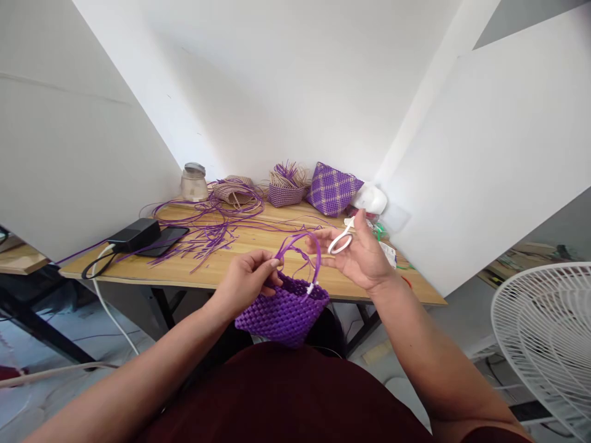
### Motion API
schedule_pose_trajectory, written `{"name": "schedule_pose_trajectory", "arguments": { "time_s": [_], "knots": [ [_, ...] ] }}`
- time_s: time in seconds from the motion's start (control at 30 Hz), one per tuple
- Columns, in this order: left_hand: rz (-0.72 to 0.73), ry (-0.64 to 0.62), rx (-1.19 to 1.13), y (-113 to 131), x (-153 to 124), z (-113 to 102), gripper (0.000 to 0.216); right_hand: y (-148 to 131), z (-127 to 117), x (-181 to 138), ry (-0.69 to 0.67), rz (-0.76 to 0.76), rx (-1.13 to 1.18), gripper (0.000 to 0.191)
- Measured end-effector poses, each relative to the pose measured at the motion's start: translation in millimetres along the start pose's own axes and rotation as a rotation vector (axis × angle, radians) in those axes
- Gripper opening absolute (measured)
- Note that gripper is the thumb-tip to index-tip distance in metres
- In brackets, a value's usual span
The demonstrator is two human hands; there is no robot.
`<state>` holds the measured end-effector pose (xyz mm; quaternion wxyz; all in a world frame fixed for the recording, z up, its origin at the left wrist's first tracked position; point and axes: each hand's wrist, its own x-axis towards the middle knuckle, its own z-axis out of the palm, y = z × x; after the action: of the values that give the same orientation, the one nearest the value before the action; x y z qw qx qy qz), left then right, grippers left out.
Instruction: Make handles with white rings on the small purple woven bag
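A small purple woven basket (282,311) hangs in front of me below the table edge. My left hand (247,280) pinches its rim and the near end of its purple handle strap (302,243). My right hand (362,255) holds the far side of the handle loop between its fingers, and a white scissor-like tool (340,241) hangs on its fingers. A white tie (310,287) marks where the handle meets the rim.
The wooden table (194,271) carries loose purple strips (207,227), a glass jar (194,182), several woven baskets (333,188), a phone (162,239), a black adapter (133,235). A white fan (545,332) stands at the right.
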<state>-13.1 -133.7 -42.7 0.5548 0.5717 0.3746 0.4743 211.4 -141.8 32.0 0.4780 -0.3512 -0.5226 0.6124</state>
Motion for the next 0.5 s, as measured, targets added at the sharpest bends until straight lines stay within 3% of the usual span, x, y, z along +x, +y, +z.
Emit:
{"name": "schedule_pose_trajectory", "arguments": {
  "time_s": [0.1, 0.2, 0.37, 0.5],
  "knots": [
    [0.026, 0.06, 0.102, 9.8, 4.1, -7.0, 0.028, -3.7, 1.2, -5.5, 0.1, -0.149, -0.088, 0.051],
    [0.016, 0.065, 0.131, 12.7, 8.8, -5.0, 0.025, -0.2, 13.2, -14.9, 0.122, -0.208, -0.166, 0.038],
    [0.009, 0.043, 0.113, 5.6, 10.5, -0.4, 0.023, 33.5, 33.8, -16.3, 0.043, -0.008, -0.268, 0.032],
    [-0.01, 0.044, 0.06, 0.7, 5.9, 0.6, 0.02, 62.9, 35.9, -4.7, 0.135, 0.037, -0.318, 0.037]
  ]
}}
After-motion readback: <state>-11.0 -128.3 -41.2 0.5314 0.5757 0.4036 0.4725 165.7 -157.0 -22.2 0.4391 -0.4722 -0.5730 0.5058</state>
